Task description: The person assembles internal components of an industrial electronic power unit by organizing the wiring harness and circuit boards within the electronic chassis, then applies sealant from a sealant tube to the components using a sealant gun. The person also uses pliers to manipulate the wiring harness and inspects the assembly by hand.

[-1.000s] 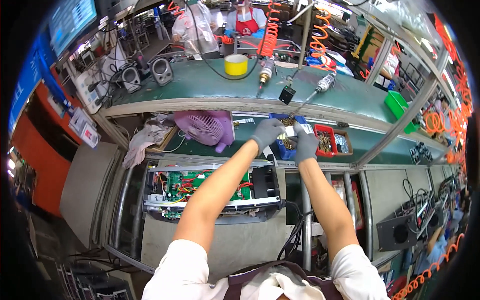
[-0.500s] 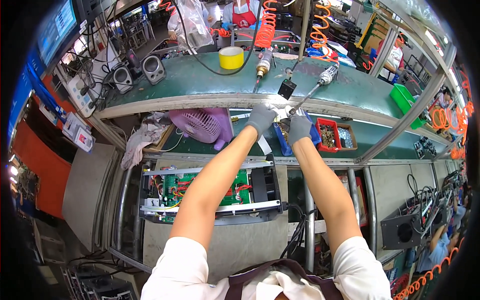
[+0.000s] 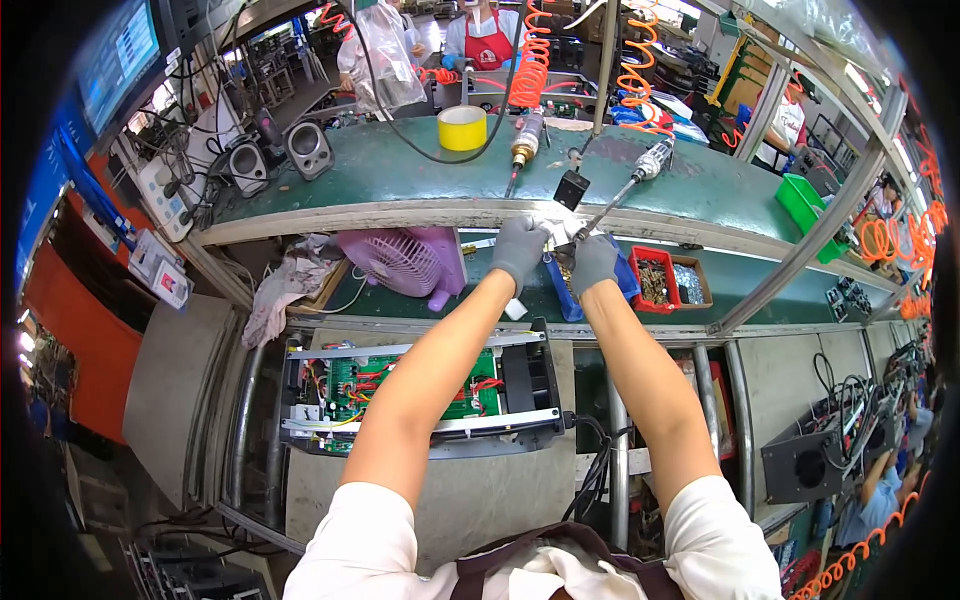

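Both hands wear grey gloves and meet under the front edge of the green upper shelf [image 3: 380, 165]. My left hand [image 3: 519, 246] is closed, its fingertips at a bright, washed-out white piece [image 3: 556, 226] that I cannot identify. My right hand [image 3: 596, 262] is closed beside it, over a blue bin [image 3: 628, 279] of small metal parts; what it pinches is hidden. The long shaft of a power screwdriver [image 3: 652, 160] slants down to the right fingertips. Nearer to me, an open electronics chassis [image 3: 430, 425] with a green circuit board and red wires lies under my left forearm.
A second screwdriver [image 3: 526, 145], a yellow tape roll [image 3: 462, 128] and small speakers [image 3: 308, 150] stand on the upper shelf. Below are a purple fan [image 3: 405, 265] and a red bin [image 3: 655, 280] of small parts. A black box [image 3: 571, 188] hangs above my hands.
My hands have shifted slightly down, staying close together. The white strip below my left hand now shows only a short end. The chassis has stayed put.
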Demonstrator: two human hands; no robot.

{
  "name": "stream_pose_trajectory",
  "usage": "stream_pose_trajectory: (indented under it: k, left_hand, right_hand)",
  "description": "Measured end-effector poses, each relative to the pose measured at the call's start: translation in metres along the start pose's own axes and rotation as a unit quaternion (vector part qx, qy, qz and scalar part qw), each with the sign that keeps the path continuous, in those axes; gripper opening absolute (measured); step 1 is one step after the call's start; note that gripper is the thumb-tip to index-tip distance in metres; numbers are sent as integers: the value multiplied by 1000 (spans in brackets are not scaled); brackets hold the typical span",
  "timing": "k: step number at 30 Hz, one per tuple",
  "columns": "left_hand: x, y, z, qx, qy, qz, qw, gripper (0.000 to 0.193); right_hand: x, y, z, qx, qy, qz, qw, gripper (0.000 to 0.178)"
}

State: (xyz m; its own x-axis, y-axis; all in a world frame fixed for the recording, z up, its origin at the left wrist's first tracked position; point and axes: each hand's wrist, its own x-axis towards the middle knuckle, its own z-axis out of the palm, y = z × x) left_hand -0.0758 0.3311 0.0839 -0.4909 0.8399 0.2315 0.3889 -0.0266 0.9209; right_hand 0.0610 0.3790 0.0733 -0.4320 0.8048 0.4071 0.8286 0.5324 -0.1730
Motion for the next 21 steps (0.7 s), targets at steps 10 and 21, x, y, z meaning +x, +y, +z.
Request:
stream_pose_trajectory:
  k: [10, 21]
  left_hand:
    - [-33, 6, 22, 121, 62, -79, 987, 32]
    - [-77, 29, 2, 131, 64, 31, 989, 15]
  right_hand:
    - [-34, -36, -23, 748, 29, 351, 562, 29]
    - [-40, -42, 22, 882, 20, 310, 356, 24]
